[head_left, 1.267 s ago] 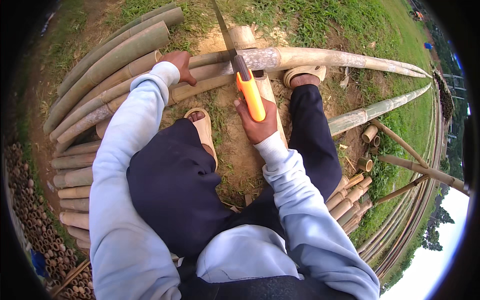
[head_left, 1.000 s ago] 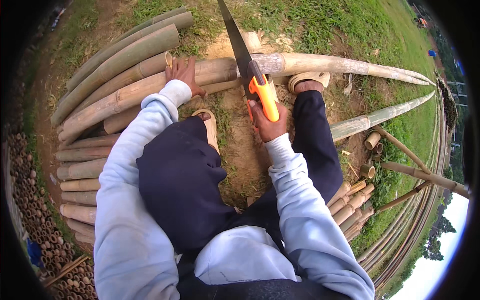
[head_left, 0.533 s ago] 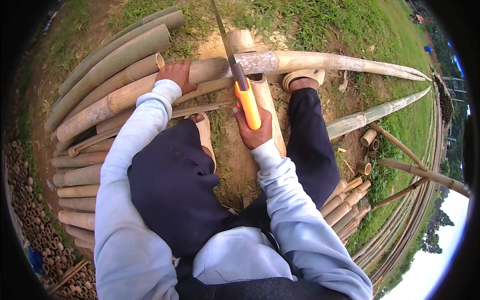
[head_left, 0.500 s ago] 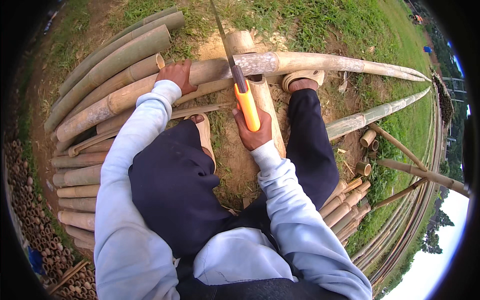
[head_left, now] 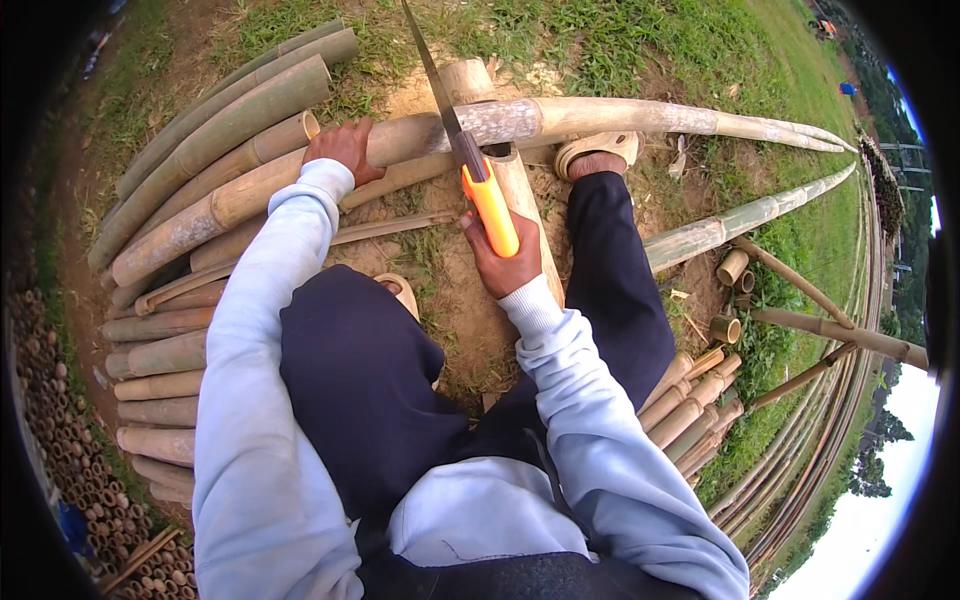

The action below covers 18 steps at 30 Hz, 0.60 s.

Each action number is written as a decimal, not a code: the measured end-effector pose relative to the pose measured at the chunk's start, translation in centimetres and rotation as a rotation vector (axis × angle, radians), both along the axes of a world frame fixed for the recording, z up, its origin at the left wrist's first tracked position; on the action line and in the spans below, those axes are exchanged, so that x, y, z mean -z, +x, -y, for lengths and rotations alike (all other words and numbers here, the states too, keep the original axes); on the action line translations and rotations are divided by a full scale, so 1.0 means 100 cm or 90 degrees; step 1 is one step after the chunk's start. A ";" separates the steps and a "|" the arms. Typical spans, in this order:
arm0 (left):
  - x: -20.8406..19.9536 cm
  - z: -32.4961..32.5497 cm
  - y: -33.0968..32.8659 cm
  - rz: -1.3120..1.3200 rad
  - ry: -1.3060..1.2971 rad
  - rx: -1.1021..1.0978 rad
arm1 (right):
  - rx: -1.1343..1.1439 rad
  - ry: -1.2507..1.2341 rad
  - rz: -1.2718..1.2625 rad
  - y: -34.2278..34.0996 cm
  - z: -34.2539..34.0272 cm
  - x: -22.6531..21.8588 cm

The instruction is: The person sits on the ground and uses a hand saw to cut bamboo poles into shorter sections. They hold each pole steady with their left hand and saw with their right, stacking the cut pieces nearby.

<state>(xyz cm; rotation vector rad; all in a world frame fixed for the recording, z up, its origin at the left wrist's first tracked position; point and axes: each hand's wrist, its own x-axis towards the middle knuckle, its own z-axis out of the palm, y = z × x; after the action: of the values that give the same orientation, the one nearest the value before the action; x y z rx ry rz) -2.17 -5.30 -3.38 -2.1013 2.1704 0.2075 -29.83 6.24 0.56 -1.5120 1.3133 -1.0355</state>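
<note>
A long, pale bamboo pole [head_left: 610, 116] runs crosswise in front of me, resting over a shorter bamboo length [head_left: 520, 195]. Left of the saw, my left hand [head_left: 343, 152] grips this pole from above, its fingers curled over it. My right hand [head_left: 507, 262] is closed around the orange handle of a hand saw [head_left: 489, 208]. The dark blade of the saw slants up and away across the pole. From this angle I cannot tell how deep the blade sits in the bamboo. Pale sawdust [head_left: 410, 98] lies on the ground beyond the pole.
Thick cut bamboo lengths [head_left: 250, 105] lie side by side at the far left, more [head_left: 165, 385] at the near left. Short split pieces [head_left: 690, 415] are piled beside my right leg. A greenish pole [head_left: 740, 220] and a pole frame [head_left: 840, 338] stand at the right.
The saw has shifted a little toward me, its blade leaning more to the left. My left knee has moved inward, covering more of my left foot. My left hand keeps its grip.
</note>
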 end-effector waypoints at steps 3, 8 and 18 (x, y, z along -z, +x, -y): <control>0.002 -0.008 0.009 -0.011 0.003 -0.008 | -0.001 0.072 -0.006 -0.001 -0.026 -0.006; 0.010 -0.014 0.012 -0.009 -0.023 -0.007 | -0.010 0.124 -0.031 -0.070 -0.172 -0.039; -0.005 -0.006 0.006 -0.019 0.002 -0.012 | -0.019 0.054 -0.008 0.002 -0.011 0.004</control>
<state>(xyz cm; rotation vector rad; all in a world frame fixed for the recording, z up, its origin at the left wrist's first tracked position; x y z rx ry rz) -1.54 -4.72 -2.91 -2.1311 2.1654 0.2450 -29.62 7.36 0.18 -1.4719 1.3231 -0.9410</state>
